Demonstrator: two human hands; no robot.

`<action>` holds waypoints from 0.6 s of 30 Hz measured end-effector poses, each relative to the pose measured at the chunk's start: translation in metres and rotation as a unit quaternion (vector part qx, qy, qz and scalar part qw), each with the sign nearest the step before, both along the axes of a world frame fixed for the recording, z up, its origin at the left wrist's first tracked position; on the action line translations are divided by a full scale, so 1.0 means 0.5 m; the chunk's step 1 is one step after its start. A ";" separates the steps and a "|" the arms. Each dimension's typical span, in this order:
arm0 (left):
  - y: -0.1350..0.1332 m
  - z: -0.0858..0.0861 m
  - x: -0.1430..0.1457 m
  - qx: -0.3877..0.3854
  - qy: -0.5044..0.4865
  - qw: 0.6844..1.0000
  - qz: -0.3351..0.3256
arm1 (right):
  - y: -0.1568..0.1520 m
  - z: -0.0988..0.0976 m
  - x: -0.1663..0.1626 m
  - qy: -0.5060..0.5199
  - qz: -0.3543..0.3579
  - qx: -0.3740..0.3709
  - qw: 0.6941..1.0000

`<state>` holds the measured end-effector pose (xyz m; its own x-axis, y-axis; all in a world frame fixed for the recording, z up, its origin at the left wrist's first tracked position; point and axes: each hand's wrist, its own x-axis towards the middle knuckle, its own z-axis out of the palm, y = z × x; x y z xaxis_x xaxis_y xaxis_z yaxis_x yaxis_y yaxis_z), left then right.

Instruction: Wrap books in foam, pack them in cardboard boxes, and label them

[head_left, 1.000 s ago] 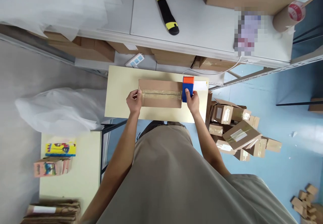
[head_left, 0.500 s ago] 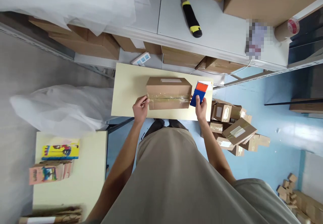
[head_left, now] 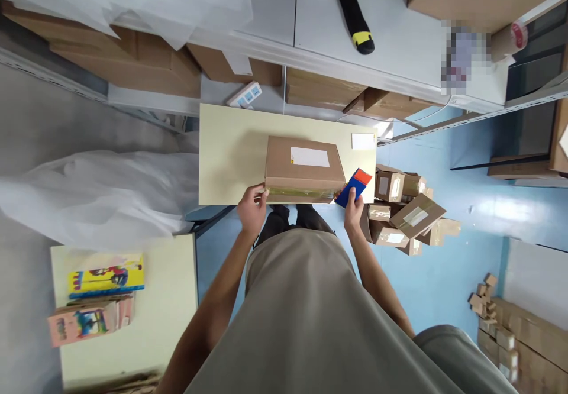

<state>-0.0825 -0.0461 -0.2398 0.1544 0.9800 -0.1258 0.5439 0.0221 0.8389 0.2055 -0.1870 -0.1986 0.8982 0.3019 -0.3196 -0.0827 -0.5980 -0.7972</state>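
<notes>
Fingers [head_left: 261, 193] of left hand [head_left: 252, 209] pinch box [head_left: 304, 166] end; right hand [head_left: 354, 212] grips half-hidden dispenser [head_left: 354, 184].

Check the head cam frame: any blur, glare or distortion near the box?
Head view: cardboard box and tape dispenser sharp, evenly lit, soft shadow on the table left of the box; shelf edges lean from wide-angle distortion; one patch on the shelf is pixelated.

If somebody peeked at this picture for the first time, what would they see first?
Probably the brown cardboard box with its white label on the cream table, the left hand gripping its near corner. Next, the bright blue and orange tape dispenser in the right hand, just right of it. Small taped boxes lie heaped on the blue floor beyond.
</notes>
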 end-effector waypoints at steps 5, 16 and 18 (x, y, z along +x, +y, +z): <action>0.028 0.004 0.033 0.021 -0.004 0.999 0.027 | 0.052 -0.002 0.018 -0.058 0.036 0.012 0.998; 0.032 0.014 0.049 0.009 0.038 0.998 0.043 | 0.062 -0.002 0.032 -0.099 0.089 -0.014 0.991; -0.010 0.003 0.039 -0.004 0.045 0.998 0.054 | 0.021 -0.014 0.030 -0.074 0.117 -0.025 0.990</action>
